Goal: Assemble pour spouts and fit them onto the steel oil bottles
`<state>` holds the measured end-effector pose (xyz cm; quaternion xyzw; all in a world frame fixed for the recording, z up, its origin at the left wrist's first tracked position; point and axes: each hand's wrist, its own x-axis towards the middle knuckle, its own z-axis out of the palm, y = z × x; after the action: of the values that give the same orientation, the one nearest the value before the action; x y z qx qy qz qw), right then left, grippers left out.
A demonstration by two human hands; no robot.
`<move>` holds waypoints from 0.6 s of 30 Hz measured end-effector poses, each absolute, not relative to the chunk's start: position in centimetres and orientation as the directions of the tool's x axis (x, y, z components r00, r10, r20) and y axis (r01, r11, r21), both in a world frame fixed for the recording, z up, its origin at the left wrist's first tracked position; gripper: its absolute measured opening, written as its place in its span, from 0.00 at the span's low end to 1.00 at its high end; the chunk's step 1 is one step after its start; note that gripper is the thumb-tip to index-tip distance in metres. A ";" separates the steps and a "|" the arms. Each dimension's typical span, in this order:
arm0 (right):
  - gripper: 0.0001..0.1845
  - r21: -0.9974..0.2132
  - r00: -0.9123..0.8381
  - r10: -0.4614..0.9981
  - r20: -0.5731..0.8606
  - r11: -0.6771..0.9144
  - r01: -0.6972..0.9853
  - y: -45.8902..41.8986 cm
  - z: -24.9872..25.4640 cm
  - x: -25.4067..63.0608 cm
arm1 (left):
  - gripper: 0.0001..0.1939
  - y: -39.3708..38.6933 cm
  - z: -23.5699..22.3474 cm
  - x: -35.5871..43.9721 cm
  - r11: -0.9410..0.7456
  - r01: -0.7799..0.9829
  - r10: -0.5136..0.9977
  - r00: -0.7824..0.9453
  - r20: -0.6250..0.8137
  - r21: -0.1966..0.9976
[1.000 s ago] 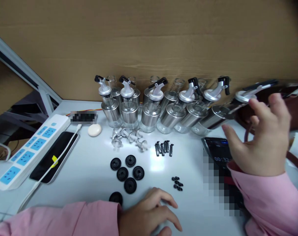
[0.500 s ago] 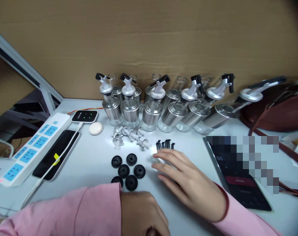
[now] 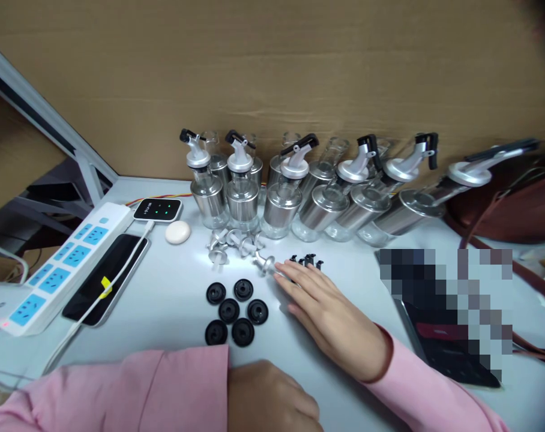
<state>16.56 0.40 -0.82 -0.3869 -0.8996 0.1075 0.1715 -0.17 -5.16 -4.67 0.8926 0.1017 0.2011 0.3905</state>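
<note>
My right hand [image 3: 329, 312] lies palm down with its fingers stretched out over small black lever caps [image 3: 309, 259], partly covering them. Its fingertips reach the nearest of several silver pourer spouts [image 3: 266, 264], which lie in a loose heap; I cannot tell whether they touch. Close to the lower edge, my left hand [image 3: 275, 399] is closed, its curled fingers turned away, and whatever they hold is hidden. Several round black stoppers [image 3: 228, 311] sit between the left sleeve and the spouts.
Glass-and-steel bottles [image 3: 283, 207] with pourers stand in a row, more bottles behind them. A power strip [image 3: 77, 255], a phone [image 3: 108, 279], a Wi-Fi device [image 3: 158, 209] and a white round object [image 3: 177, 232] are left. Right are a tablet-like device [image 3: 452, 354] and a brown bag [image 3: 511, 210].
My right hand has shifted forward and left toward the spouts, its fingers now closer together. My left hand stays closed and sits slightly lower in view. The camera view has shifted a little.
</note>
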 end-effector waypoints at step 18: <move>0.14 -0.439 -0.618 0.701 0.355 0.709 0.552 0.7 -0.2 16.8 | 0.10 -5.0 -2.0 0.0 -0.133 0.256 0.647 0.754 -0.112 0.957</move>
<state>16.81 0.72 -0.21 -0.3529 -0.8877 0.1452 0.2575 -0.04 -5.03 -1.99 0.7337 0.3078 0.1678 0.5820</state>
